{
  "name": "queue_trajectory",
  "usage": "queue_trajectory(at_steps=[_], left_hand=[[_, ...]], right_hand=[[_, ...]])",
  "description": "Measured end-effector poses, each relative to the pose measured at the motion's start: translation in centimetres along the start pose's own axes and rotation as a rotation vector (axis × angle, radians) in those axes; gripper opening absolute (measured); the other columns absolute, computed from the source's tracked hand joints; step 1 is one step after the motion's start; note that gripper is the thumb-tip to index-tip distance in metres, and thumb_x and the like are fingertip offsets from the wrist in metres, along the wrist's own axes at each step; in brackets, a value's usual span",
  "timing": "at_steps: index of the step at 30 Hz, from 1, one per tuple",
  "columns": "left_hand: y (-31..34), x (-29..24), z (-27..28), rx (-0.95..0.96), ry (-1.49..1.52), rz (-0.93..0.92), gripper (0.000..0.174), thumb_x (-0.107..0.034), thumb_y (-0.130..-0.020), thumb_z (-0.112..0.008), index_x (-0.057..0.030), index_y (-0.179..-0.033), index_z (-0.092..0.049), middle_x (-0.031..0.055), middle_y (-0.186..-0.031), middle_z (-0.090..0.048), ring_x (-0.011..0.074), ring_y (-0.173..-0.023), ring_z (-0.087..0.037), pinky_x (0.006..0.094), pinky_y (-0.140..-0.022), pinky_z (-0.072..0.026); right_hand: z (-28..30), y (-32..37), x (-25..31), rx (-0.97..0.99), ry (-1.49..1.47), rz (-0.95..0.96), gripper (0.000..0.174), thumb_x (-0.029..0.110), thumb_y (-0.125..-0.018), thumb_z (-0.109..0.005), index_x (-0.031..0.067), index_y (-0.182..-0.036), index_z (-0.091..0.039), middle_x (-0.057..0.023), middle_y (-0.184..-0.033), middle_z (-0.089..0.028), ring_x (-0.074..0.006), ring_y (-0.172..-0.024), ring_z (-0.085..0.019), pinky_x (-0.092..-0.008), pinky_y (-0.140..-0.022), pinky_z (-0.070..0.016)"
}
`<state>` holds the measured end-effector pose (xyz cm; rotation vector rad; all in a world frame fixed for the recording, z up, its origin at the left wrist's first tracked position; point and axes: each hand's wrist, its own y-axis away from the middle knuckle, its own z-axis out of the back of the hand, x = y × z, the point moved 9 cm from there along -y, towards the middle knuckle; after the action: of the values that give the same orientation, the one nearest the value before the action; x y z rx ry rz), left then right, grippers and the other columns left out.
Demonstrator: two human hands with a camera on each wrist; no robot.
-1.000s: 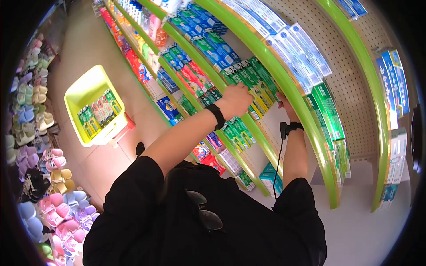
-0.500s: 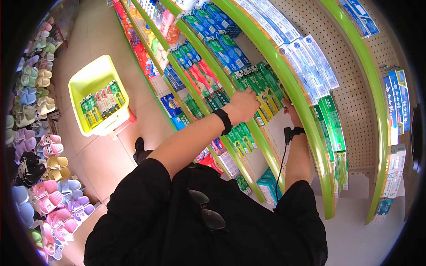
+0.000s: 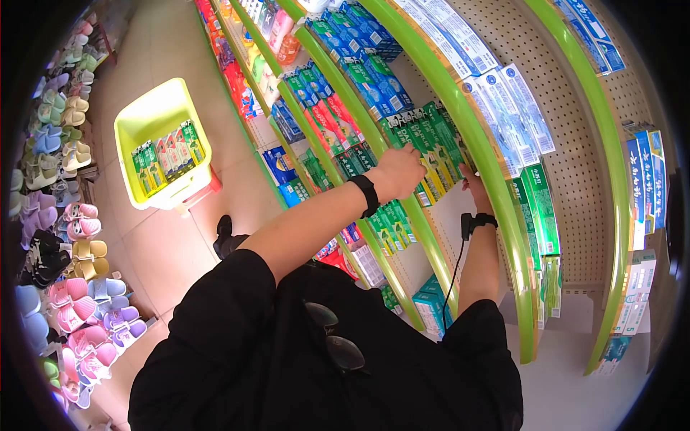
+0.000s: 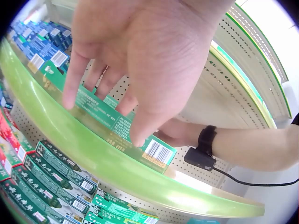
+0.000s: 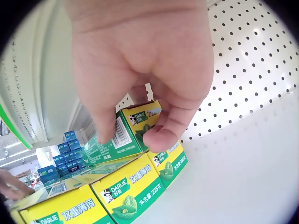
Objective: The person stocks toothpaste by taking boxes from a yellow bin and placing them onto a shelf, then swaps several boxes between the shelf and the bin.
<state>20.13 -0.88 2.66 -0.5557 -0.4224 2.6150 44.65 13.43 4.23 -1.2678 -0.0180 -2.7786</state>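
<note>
In the head view, my left hand [image 3: 401, 172] reaches over the shelf lip to a row of green and yellow toothpaste boxes [image 3: 433, 172]. The left wrist view shows its fingers [image 4: 71, 88] spread and fairly straight along the long side of a green box [image 4: 100, 109], thumb lower down. My right hand [image 3: 474, 188] is at the row's other side. In the right wrist view, my right hand [image 5: 140, 70] pinches the end of a Darlie box [image 5: 124, 135] between thumb and fingers. That box lies tilted on top of other yellow-ended boxes [image 5: 128, 189].
A yellow-green basket [image 3: 131, 115] holding several toothpaste boxes [image 3: 169, 156] stands on the floor at left. Green shelf edges [image 3: 478, 126] run above and below the hands. Blue boxes [image 3: 374, 82] sit farther along this shelf; slippers [image 3: 90, 258] line the far left.
The head view has shifted, with the shelves sitting slightly lower and farther right. Both hands stay at the same row of green and yellow boxes, with little visible change in pose.
</note>
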Motion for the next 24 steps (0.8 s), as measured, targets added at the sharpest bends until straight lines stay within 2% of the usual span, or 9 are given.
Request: queue_trajectory(at_steps=[4,13,16,19,21,22,23,24], left_hand=[[-0.3,-0.2,0.1,0.025,-0.009,0.018,0.033,-0.028,-0.079,-0.08,-0.0078,-0.106,-0.078,0.0138,-0.109,-0.067,0.0332,-0.114,-0.062,0.0446,-0.08,-0.0606],[0.0,-0.3,0.0,0.029,-0.01,0.013,0.033,-0.028,-0.079,-0.08,-0.0074,-0.105,-0.077,0.0144,-0.111,-0.066,0.032,-0.114,-0.061,0.0439,-0.079,-0.0607],[0.3,-0.2,0.1,-0.003,0.014,-0.004,0.041,-0.025,-0.077,-0.081,-0.0084,-0.113,-0.073,0.0143,-0.112,-0.063,0.0319,-0.115,-0.059,0.0436,-0.079,-0.0604],[0.7,-0.2,0.4,-0.037,0.015,-0.02,0.044,-0.024,-0.075,-0.081,-0.009,-0.116,-0.072,0.0146,-0.113,-0.062,0.0324,-0.116,-0.058,0.0435,-0.079,-0.0603],[0.5,-0.2,0.4,-0.055,0.009,-0.033,0.043,-0.025,-0.075,-0.081,-0.0093,-0.114,-0.071,0.0144,-0.111,-0.061,0.0327,-0.115,-0.058,0.0437,-0.077,-0.0599],[0.5,-0.2,0.5,-0.08,0.012,-0.047,0.041,-0.024,-0.075,-0.081,-0.0092,-0.112,-0.071,0.014,-0.11,-0.061,0.0327,-0.114,-0.058,0.044,-0.077,-0.0597],[0.3,-0.1,0.6,-0.102,0.018,-0.061,0.039,-0.024,-0.076,-0.081,-0.0091,-0.11,-0.071,0.0136,-0.109,-0.061,0.0326,-0.113,-0.058,0.0443,-0.076,-0.0594],[0.2,0.0,0.8,-0.101,0.021,-0.065,0.039,-0.024,-0.076,-0.081,-0.0091,-0.11,-0.071,0.0136,-0.109,-0.061,0.0326,-0.113,-0.058,0.0443,-0.076,-0.0594]], right_hand=[[0.0,0.4,0.9,0.014,0.027,0.034,0.064,0.04,-0.085,-0.09,-0.0017,-0.126,-0.065,-0.004,-0.062,-0.061,-0.0138,-0.053,-0.06,-0.0296,-0.053,-0.0501],[0.2,-0.8,-0.6,0.026,-0.048,0.042,0.064,0.032,-0.084,-0.092,-0.0046,-0.128,-0.062,-0.011,-0.082,-0.067,-0.0169,-0.062,-0.063,-0.0303,-0.054,-0.0548],[0.0,-0.6,-0.8,0.018,-0.064,0.008,0.063,0.031,-0.085,-0.091,-0.0047,-0.128,-0.062,-0.0114,-0.086,-0.068,-0.0175,-0.066,-0.065,-0.0302,-0.056,-0.0566],[0.1,-0.2,-1.8,-0.007,-0.099,0.022,0.067,0.03,-0.086,-0.09,-0.0052,-0.134,-0.059,-0.0129,-0.092,-0.069,-0.0177,-0.07,-0.068,-0.0296,-0.057,-0.0587],[0.1,-0.4,-3.7,0.009,0.021,0.012,0.073,0.03,-0.088,-0.089,-0.0057,-0.14,-0.052,-0.0163,-0.108,-0.069,-0.0182,-0.073,-0.069,-0.0286,-0.058,-0.0598],[-0.1,0.9,-3.0,-0.011,0.001,-0.002,0.079,0.029,-0.088,-0.088,-0.0069,-0.145,-0.046,-0.0199,-0.122,-0.064,-0.0186,-0.074,-0.07,-0.0279,-0.057,-0.0588],[-0.5,2.1,-2.0,-0.015,0.001,-0.002,0.079,0.029,-0.088,-0.088,-0.0069,-0.145,-0.046,-0.0199,-0.122,-0.064,-0.0186,-0.074,-0.07,-0.0279,-0.057,-0.0588],[-0.4,3.4,-0.9,-0.064,0.128,-0.004,0.081,0.028,-0.087,-0.088,-0.0078,-0.145,-0.045,-0.0215,-0.126,-0.062,-0.0186,-0.073,-0.07,-0.0292,-0.056,-0.0585]])
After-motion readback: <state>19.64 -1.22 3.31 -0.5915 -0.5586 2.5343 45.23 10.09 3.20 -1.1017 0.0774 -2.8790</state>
